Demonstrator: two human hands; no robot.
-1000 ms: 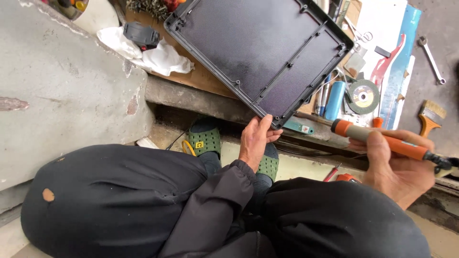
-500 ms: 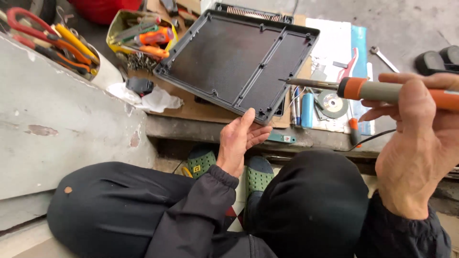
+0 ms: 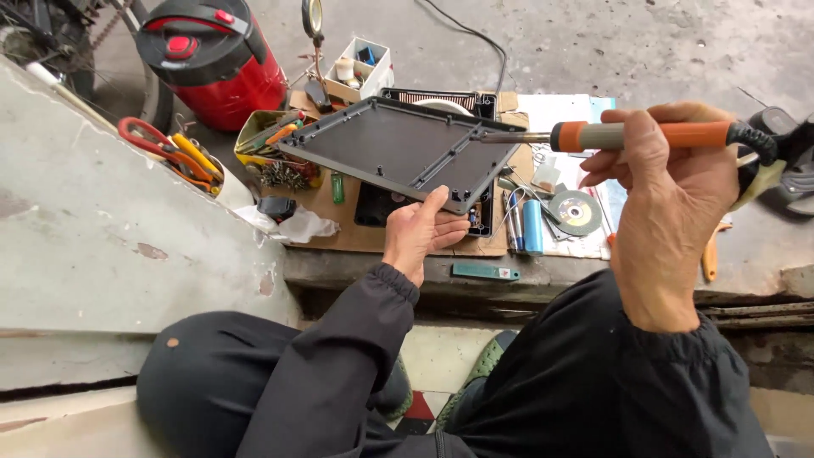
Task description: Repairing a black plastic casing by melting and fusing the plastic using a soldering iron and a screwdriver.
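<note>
A red vacuum jug [image 3: 212, 59] stands far left, beside a tin of pliers [image 3: 271, 140]. My left hand [image 3: 421, 233] pinches the near edge of the dark plastic panel [image 3: 398, 151], tilted above the cardboard-covered worktop [image 3: 339, 229]. My right hand [image 3: 670, 182] grips an orange-handled soldering iron [image 3: 627, 136]; I judge the tip should approach slowly, clear of my fingers. A grinding disc [image 3: 576, 212] lies below.

Matt dark plastic cover [image 3: 397, 149] — rough grey concrete floor [image 3: 644, 42].
</note>
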